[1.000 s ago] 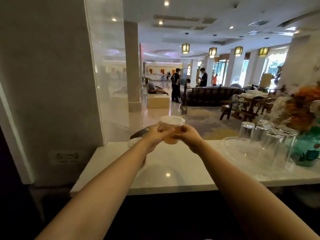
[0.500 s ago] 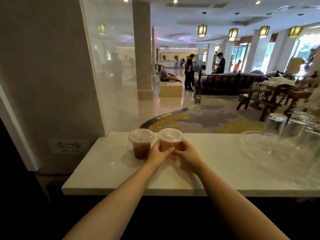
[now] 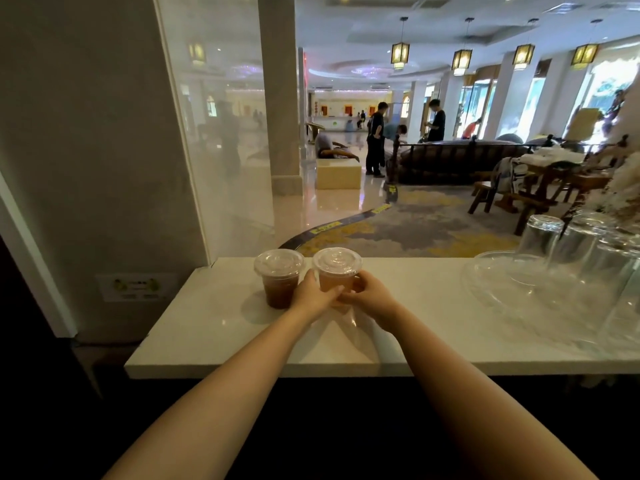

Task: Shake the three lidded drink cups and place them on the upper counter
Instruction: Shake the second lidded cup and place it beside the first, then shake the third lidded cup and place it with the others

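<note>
Two clear lidded plastic cups stand side by side on the white upper counter (image 3: 221, 334). The left cup (image 3: 279, 277) holds a dark brown drink and nothing touches it. The right cup (image 3: 336, 271) holds a pale orange drink. My left hand (image 3: 313, 297) wraps its left side and my right hand (image 3: 370, 297) its right side, fingertips meeting in front of the cup. Its base is hidden behind my fingers. A third lidded cup is not in view.
Several upturned clear glasses (image 3: 568, 244) and a clear glass bowl (image 3: 502, 277) crowd the counter's right end. A glass panel (image 3: 214, 133) and a grey wall stand at the left. Beyond the counter lies a lobby with people and wooden furniture.
The pale orange cup came down from mid-air to the counter beside the dark cup, both hands staying on it. The camera tilted downward, bringing the dark cup into view.
</note>
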A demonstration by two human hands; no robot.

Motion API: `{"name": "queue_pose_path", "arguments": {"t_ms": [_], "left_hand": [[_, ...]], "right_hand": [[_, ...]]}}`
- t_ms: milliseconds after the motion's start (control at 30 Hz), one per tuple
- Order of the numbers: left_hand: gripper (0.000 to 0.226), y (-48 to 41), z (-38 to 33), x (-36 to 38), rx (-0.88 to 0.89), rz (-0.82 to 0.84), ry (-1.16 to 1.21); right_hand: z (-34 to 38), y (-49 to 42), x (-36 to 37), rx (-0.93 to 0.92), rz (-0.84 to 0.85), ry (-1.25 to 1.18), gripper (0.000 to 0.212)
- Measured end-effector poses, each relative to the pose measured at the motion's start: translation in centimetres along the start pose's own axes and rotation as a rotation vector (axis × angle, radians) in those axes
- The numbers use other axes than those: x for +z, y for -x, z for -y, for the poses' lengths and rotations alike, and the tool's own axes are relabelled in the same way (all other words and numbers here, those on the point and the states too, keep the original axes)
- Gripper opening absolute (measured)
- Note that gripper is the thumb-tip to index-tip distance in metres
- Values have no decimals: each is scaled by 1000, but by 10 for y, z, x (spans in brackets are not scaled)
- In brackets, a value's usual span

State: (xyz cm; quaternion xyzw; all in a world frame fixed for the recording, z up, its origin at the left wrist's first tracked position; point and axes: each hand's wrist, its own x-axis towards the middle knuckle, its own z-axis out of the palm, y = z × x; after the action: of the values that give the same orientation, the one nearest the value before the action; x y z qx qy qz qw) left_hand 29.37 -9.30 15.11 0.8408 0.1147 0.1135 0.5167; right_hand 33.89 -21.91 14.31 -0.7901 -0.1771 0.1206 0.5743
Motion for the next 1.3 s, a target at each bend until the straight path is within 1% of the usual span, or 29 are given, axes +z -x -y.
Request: {"name": "queue_pose_path", "arguments": {"t_ms": [100, 167, 300, 333, 400, 467, 500, 600, 733, 833, 933, 1100, 1200, 1300], "left_hand": [[64, 4, -7, -9, -66, 25, -96], [57, 8, -13, -16, -98, 76, -179], [45, 21, -33, -31, -139, 284, -371], [41, 23, -39, -34, -133, 327, -397], [39, 31, -56, -39, -172, 408, -435], [43, 42, -80, -44, -210, 508, -512], [45, 46, -93, -47, -197, 556, -555], [44, 63, -127, -51, -90, 668, -611], [51, 78, -153, -43, -27, 747, -678], [50, 90, -159, -29, 8, 798, -711], [47, 103, -151, -12, 17, 882, -698], [44, 124, -111, 24, 35, 937, -707], [48, 137, -78, 46, 4, 996, -722], [52, 150, -41, 67, -32, 1044, -700]], "right_hand": [[15, 10, -9, 63, -1, 100, 70], [28, 19, -20, 124, 37, 228, 71], [57, 41, -44, 262, 243, 709, 75], [64, 46, -49, 298, 292, 803, 76], [77, 58, -61, 374, 343, 898, 77], [92, 74, -73, 423, 356, 903, 74], [99, 82, -79, 448, 360, 899, 72], [113, 105, -94, 537, 392, 875, 67], [121, 130, -111, 589, 407, 819, 61], [120, 149, -118, 604, 422, 782, 56], [108, 169, -122, 609, 446, 759, 53], [62, 196, -115, 602, 445, 787, 50], [25, 209, -108, 631, 482, 751, 51], [-16, 219, -98, 643, 464, 753, 48]]}}
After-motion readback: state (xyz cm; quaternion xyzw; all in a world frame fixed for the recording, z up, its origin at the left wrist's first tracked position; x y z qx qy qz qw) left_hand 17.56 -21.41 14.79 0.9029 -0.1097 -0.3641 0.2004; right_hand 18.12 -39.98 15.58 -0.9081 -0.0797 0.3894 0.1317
